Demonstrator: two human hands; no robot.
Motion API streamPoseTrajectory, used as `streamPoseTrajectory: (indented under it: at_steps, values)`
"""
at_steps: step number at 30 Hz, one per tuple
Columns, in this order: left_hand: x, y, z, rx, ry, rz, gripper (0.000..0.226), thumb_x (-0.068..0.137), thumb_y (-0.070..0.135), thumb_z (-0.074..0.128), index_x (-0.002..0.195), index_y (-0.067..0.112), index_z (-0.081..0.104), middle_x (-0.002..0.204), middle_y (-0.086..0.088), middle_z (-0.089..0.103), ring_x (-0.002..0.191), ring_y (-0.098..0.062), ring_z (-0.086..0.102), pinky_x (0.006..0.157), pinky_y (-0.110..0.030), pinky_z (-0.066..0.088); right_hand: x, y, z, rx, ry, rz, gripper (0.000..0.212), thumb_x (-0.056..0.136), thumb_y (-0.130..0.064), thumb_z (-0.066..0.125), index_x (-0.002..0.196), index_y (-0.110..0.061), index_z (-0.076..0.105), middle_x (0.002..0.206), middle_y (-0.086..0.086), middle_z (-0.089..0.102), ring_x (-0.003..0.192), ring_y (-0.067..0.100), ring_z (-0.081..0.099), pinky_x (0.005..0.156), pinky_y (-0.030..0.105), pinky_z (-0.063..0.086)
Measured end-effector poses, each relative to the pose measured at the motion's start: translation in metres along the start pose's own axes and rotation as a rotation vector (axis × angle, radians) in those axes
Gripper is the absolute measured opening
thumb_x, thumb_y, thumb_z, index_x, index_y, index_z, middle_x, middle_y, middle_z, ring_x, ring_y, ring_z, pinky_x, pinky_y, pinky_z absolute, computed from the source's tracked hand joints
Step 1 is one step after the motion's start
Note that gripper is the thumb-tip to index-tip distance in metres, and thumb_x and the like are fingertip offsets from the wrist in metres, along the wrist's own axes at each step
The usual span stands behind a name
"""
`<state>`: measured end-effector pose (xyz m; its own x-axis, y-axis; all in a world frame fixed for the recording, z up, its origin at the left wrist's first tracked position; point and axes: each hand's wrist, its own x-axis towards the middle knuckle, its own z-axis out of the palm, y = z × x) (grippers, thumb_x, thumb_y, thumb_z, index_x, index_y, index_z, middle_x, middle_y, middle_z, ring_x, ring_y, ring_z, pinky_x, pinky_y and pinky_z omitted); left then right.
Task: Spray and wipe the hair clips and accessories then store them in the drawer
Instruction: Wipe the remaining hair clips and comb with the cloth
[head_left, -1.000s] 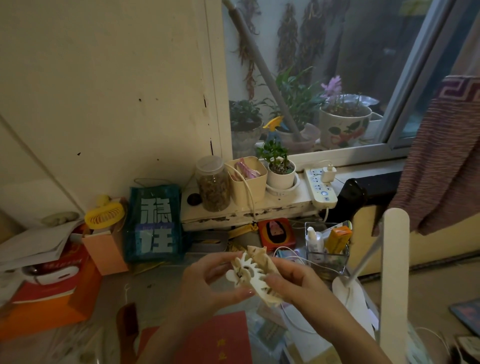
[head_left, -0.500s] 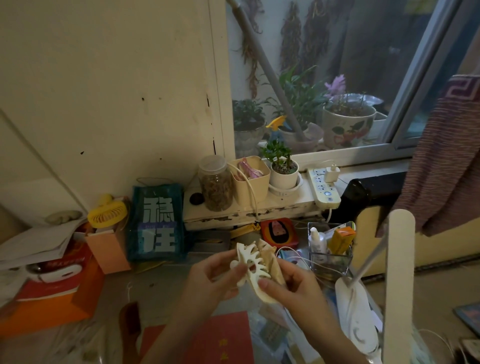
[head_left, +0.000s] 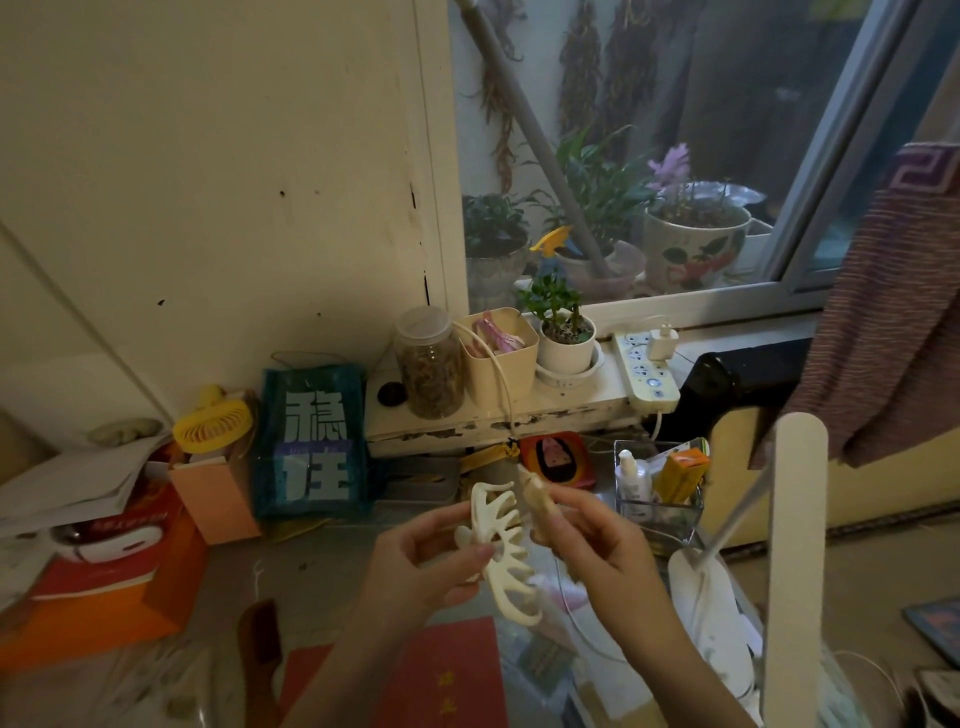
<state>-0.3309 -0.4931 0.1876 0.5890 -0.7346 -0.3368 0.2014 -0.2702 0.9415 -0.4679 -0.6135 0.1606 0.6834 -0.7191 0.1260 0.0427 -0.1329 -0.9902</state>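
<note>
A cream claw hair clip (head_left: 501, 551) with long curved teeth is held upright over the cluttered desk, in the lower middle of the head view. My left hand (head_left: 415, 564) pinches its left side between thumb and fingers. My right hand (head_left: 597, 551) is closed on a small crumpled beige wipe (head_left: 537, 496), which sits against the clip's upper right side. No drawer is in view.
A small white bottle (head_left: 631, 475) stands in a clear organizer box (head_left: 657, 514) to the right. A white desk lamp (head_left: 792, 566) rises at the right. A red book (head_left: 447, 670) lies below my hands. Teal bag (head_left: 311, 441), yellow fan (head_left: 210, 423), orange box (head_left: 109, 587) crowd the left.
The clip has turned between my hands so that its teeth now fan out to the right. My right hand has shifted the wipe up to the clip's top.
</note>
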Motion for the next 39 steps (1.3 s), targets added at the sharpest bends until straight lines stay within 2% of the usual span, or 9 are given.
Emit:
streamPoseTrajectory:
  at_steps: [3,6,15,22,26,29,32,36,39]
  values:
    - [0.0,0.0,0.004,-0.088,0.048,-0.016,0.031,0.076,0.005,0.071,0.102,0.022,0.068,0.08,0.005,0.075,0.078,-0.019,0.072,0.071,-0.036,0.059,-0.005,0.001,0.006,-0.124,-0.042,-0.046,0.026,0.09,-0.018,0.058,0.112,-0.03,0.066,0.085,-0.02,0.07,0.072,0.001,0.065,0.061,0.018,0.05]
    - [-0.002,0.0,0.006,-0.126,0.083,-0.003,0.029,0.076,0.003,0.071,0.096,0.024,0.067,0.073,0.011,0.074,0.072,-0.013,0.072,0.071,-0.035,0.058,-0.011,0.005,0.008,-0.182,-0.024,-0.05,0.031,0.088,-0.011,0.062,0.113,-0.028,0.065,0.079,-0.029,0.067,0.067,-0.004,0.062,0.058,0.008,0.044]
    - [-0.004,-0.006,0.009,-0.211,0.16,0.035,0.028,0.076,0.004,0.07,0.095,0.024,0.068,0.081,0.0,0.075,0.082,-0.021,0.072,0.074,-0.036,0.057,-0.023,0.014,0.0,-0.271,-0.092,-0.161,0.031,0.082,-0.039,0.057,0.11,-0.031,0.069,0.106,-0.023,0.068,0.098,-0.004,0.063,0.078,0.009,0.046]
    - [-0.005,-0.013,0.005,-0.209,0.181,0.015,0.026,0.075,0.007,0.072,0.09,0.028,0.07,0.078,0.003,0.075,0.083,-0.021,0.071,0.077,-0.038,0.058,-0.02,0.012,-0.012,-0.329,-0.198,-0.159,0.025,0.081,-0.031,0.061,0.104,-0.033,0.071,0.1,-0.022,0.07,0.089,-0.005,0.065,0.073,0.009,0.046]
    - [-0.007,-0.017,0.004,-0.196,0.149,0.001,0.027,0.07,0.008,0.074,0.089,0.027,0.071,0.075,0.001,0.074,0.075,-0.019,0.071,0.07,-0.036,0.057,-0.007,0.006,-0.013,-0.27,-0.065,-0.143,0.022,0.084,-0.031,0.065,0.105,-0.038,0.068,0.095,-0.022,0.07,0.086,0.003,0.067,0.075,0.023,0.054]
    - [-0.009,-0.02,0.007,-0.187,0.115,0.003,0.035,0.058,0.015,0.077,0.092,0.023,0.072,0.075,-0.002,0.074,0.07,-0.019,0.07,0.057,-0.028,0.056,-0.001,0.005,-0.004,-0.313,-0.013,-0.185,0.025,0.086,-0.018,0.066,0.106,-0.032,0.068,0.092,-0.027,0.068,0.085,-0.002,0.065,0.074,0.014,0.049]
    - [-0.01,-0.024,0.009,-0.221,0.122,0.009,0.028,0.069,0.004,0.074,0.092,0.02,0.072,0.078,-0.008,0.074,0.059,-0.016,0.068,0.05,-0.024,0.054,-0.004,0.011,0.005,-0.352,-0.034,-0.177,0.029,0.086,-0.01,0.065,0.11,-0.026,0.069,0.072,-0.034,0.062,0.069,-0.005,0.06,0.062,0.006,0.041]
    - [-0.011,-0.03,0.005,-0.267,0.158,0.012,0.027,0.075,0.002,0.069,0.094,0.022,0.072,0.086,-0.008,0.075,0.08,-0.025,0.072,0.064,-0.032,0.06,-0.012,0.017,0.007,-0.288,-0.075,-0.162,0.026,0.085,-0.012,0.066,0.107,-0.026,0.069,0.082,-0.027,0.068,0.072,-0.003,0.064,0.063,0.007,0.045]
    - [-0.012,-0.034,0.004,-0.298,0.173,0.018,0.029,0.075,0.002,0.068,0.098,0.019,0.07,0.089,-0.01,0.075,0.083,-0.027,0.072,0.064,-0.031,0.06,-0.019,0.021,0.005,-0.236,-0.12,-0.109,0.028,0.085,-0.01,0.066,0.103,-0.031,0.069,0.092,-0.023,0.071,0.08,-0.003,0.066,0.067,0.009,0.048]
